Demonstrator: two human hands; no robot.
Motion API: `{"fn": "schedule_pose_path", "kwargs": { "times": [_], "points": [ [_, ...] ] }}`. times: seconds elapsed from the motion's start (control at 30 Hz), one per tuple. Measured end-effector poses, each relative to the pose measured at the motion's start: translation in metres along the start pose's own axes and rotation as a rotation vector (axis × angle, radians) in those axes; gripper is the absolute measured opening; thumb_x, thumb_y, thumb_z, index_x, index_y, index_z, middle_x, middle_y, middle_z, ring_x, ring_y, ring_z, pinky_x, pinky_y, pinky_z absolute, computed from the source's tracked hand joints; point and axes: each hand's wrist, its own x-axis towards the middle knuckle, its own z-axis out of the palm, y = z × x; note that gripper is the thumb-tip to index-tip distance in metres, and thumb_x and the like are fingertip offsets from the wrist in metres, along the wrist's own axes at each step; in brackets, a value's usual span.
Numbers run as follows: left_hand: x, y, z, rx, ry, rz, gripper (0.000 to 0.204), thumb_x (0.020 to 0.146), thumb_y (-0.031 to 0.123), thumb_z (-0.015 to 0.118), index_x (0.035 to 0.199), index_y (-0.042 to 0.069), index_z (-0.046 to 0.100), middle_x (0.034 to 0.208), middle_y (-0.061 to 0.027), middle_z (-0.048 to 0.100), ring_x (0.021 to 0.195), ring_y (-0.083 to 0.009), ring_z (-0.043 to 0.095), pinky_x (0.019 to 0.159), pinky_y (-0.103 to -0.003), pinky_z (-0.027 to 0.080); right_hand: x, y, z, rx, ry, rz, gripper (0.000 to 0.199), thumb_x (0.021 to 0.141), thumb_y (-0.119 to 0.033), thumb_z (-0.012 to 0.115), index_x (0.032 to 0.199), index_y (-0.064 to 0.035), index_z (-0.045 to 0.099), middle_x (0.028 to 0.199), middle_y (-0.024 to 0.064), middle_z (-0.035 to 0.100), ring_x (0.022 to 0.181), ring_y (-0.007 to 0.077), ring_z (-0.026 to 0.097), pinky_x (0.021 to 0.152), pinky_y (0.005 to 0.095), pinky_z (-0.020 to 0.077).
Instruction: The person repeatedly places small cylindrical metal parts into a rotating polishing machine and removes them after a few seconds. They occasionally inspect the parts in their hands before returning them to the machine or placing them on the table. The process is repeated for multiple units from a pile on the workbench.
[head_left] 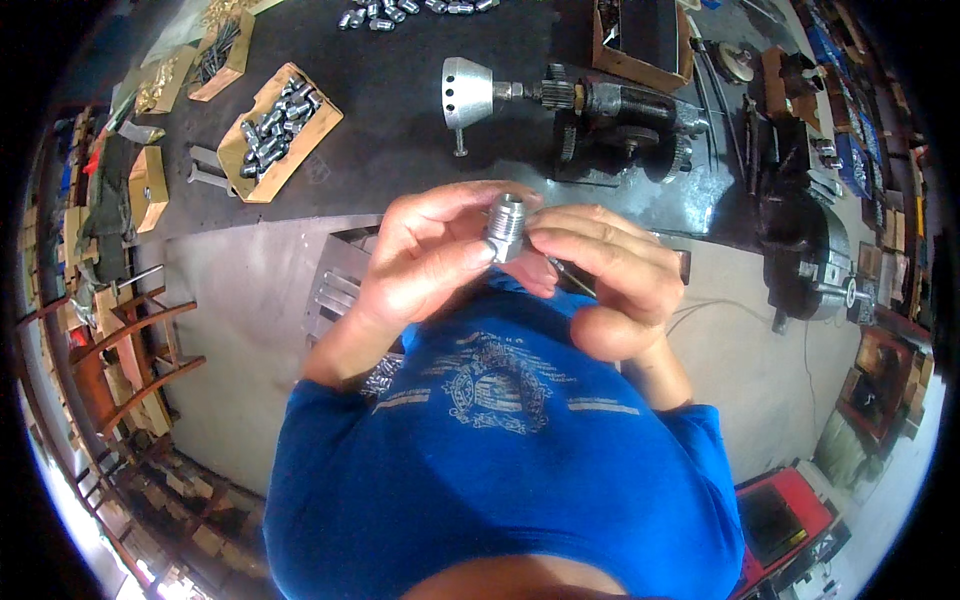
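Note:
In front of my chest, my left hand [425, 255] pinches a silvery threaded pipe fitting [507, 222] between thumb and fingers. Its open threaded end points up. My right hand [615, 275] is closed beside it, with the fingertips against the fitting's right side. A thin metal rod [573, 277] sticks out below the right fingers; its other end is hidden in them. On the dark bench beyond, a geared hand-crank-like device [620, 105] carries a pale metal cup-shaped head [468, 86] with holes around it.
A wooden box of metal fittings [275, 135] stands on the bench at left, beside wrenches [210, 170]. More loose fittings [385, 12] lie at the far edge. A bench vise [825, 260] is at right, and a red machine [785, 515] stands at lower right.

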Motion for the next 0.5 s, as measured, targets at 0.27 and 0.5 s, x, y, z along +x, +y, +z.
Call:
{"fn": "schedule_pose_path", "kwargs": {
  "times": [0.27,0.5],
  "points": [
    [0.0025,0.0013,-0.0034,-0.11,-0.001,-0.085,0.04,0.083,0.012,0.044,0.116,-0.011,0.038,0.088,-0.027,0.057,0.078,-0.0366,0.06,0.071,-0.043,0.05,-0.0031,0.0014,0.0,-0.003,-0.005,-0.012,0.057,0.078,-0.048,0.05,0.096,0.0061,0.059,0.092,0.019,0.061,0.084,0.0302,0.061,0.073,0.036,0.0484],
    [0.0035,0.002,-0.0077,-0.168,-0.005,-0.147,0.048,0.078,0.019,0.044,0.115,-0.011,0.039,0.085,-0.0282,0.057,0.078,-0.0377,0.06,0.073,-0.043,0.049,-0.0058,0.0033,0.0008,0.016,0.011,-0.017,0.056,0.078,-0.046,0.052,0.096,0.0063,0.059,0.092,0.0196,0.06,0.082,0.031,0.061,0.072,0.0354,0.0482]
  ]
}}
